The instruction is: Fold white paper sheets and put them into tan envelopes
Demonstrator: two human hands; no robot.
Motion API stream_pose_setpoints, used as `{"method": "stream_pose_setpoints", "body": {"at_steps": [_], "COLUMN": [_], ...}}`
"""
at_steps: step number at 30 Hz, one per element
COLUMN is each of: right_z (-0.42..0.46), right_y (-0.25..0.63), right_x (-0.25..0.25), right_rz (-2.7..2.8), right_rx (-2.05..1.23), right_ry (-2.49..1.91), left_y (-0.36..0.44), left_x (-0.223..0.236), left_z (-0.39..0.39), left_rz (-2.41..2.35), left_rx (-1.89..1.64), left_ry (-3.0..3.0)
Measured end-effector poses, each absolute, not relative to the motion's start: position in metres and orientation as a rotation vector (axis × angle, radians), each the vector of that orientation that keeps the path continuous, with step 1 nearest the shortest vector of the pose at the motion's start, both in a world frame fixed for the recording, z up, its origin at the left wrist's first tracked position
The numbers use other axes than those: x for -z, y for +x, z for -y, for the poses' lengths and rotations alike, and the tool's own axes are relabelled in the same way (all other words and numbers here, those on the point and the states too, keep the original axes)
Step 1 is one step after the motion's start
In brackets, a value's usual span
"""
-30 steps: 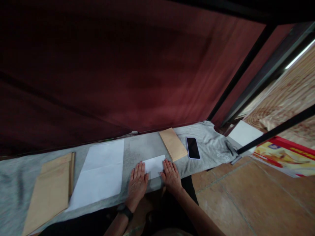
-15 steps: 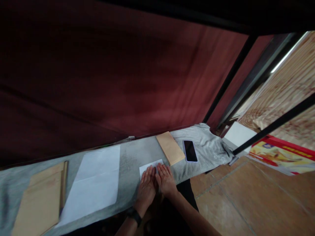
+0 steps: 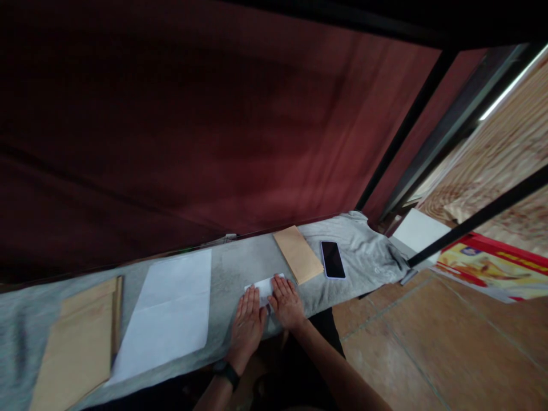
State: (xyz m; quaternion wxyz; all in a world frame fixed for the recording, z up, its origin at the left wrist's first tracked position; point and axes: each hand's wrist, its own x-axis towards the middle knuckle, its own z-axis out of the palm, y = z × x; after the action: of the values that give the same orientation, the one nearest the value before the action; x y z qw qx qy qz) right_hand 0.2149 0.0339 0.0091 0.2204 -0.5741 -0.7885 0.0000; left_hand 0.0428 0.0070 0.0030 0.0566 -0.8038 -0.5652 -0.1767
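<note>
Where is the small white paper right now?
Low centre in the head view: the small white paper lies partly under the left hand and right hand, left of the phone.

The left hand point(image 3: 248, 324) and right hand point(image 3: 288, 303) rest on a small white paper point(image 3: 264, 289).

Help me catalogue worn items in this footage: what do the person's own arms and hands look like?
The left hand and right hand wear no gloves. No sleeves show on the visible forearms. A black band, perhaps a watch, circles the left wrist; the right shows nothing worn. Rings are too small to tell.
</note>
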Motion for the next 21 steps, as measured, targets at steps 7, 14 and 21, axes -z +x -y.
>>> {"method": "stream_pose_setpoints", "body": {"at_steps": [7, 14, 21], "right_z": [-0.027, 0.013, -0.007], "right_y": [0.222, 0.239, 0.234], "right_x": [-0.009, -0.005, -0.02], "right_rz": [2.118, 2.13, 1.845], "right_rx": [0.081, 0.026, -0.211], "right_ry": [-1.635, -1.58, -1.812], "left_y": [0.037, 0.039, 0.04], "left_x": [-0.005, -0.009, -0.011], "left_z": [-0.006, -0.004, -0.004], "left_rz": [1.75, 1.773, 1.797], "left_rx": [0.537, 0.522, 0.521], "left_ry": [-2.373, -2.392, -2.396]}}
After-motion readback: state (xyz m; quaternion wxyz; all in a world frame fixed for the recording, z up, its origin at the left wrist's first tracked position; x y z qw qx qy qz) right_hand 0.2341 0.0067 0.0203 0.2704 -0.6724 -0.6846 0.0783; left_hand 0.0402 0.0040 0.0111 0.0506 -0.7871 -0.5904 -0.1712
